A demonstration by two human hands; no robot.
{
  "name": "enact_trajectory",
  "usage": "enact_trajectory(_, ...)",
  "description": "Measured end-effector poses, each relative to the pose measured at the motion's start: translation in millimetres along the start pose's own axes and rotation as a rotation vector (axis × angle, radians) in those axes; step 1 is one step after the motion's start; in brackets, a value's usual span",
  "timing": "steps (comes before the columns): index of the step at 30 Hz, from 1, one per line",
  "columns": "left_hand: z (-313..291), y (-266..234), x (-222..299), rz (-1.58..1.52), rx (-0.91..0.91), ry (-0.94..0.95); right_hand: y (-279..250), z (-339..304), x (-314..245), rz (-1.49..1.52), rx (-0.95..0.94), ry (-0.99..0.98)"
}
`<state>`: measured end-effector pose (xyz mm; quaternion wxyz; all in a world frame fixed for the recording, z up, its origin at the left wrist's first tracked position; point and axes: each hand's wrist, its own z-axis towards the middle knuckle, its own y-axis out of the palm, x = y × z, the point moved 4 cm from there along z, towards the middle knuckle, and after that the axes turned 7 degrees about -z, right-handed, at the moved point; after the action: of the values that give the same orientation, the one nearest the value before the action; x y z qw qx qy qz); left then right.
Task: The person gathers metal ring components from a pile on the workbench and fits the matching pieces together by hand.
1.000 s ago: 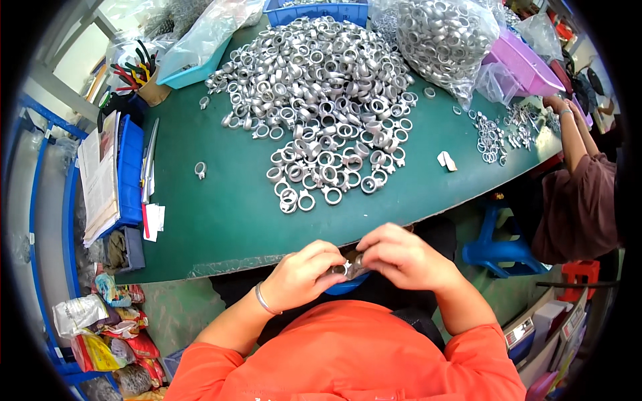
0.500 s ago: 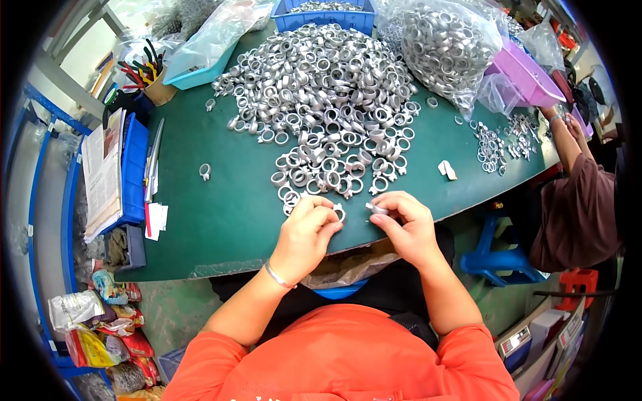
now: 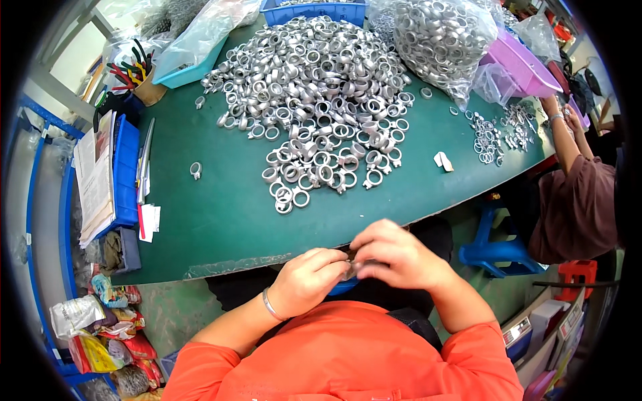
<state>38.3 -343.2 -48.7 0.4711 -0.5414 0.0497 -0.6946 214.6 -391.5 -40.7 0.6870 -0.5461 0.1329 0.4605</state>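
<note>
My left hand (image 3: 311,279) pinches a small grey metal ring (image 3: 348,271), mostly covered by fingers, just off the table's front edge. My right hand (image 3: 398,256) is closed against it from the other side, its fingertips curled and slightly blurred. What sits between the right fingers is hidden. Beyond both hands a large pile of silver metal rings (image 3: 321,87), each with a small lug, spreads over the green table (image 3: 221,220). A few rings lie loose at the pile's near end, and a single ring (image 3: 195,170) lies apart on the left.
Behind the pile stands a blue bin (image 3: 314,13); a clear bag of rings (image 3: 445,47) and a pink tray (image 3: 518,67) are at right. A co-worker's arm (image 3: 565,137) reaches in near small parts (image 3: 488,140). Pliers in a holder (image 3: 150,87) and a blue crate (image 3: 127,174) stand left.
Both hands have drawn back toward my body and come together. Earlier they were apart over the table edge, each pinching a metal ring piece. The view has shifted slightly.
</note>
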Motion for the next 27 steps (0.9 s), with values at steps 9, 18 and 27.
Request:
enact_trajectory(9, 70, -3, -34, 0.414, 0.273, -0.236, -21, 22, 51, -0.509, 0.304, 0.300)
enact_trajectory(18, 39, -5, -26, -0.519, 0.321, -0.279, -8, -1, 35, 0.728, 0.309, 0.476)
enact_trajectory(27, -5, -2, 2, -0.086, -0.009, -0.118, 20, -15, -5, -0.196, -0.234, 0.194)
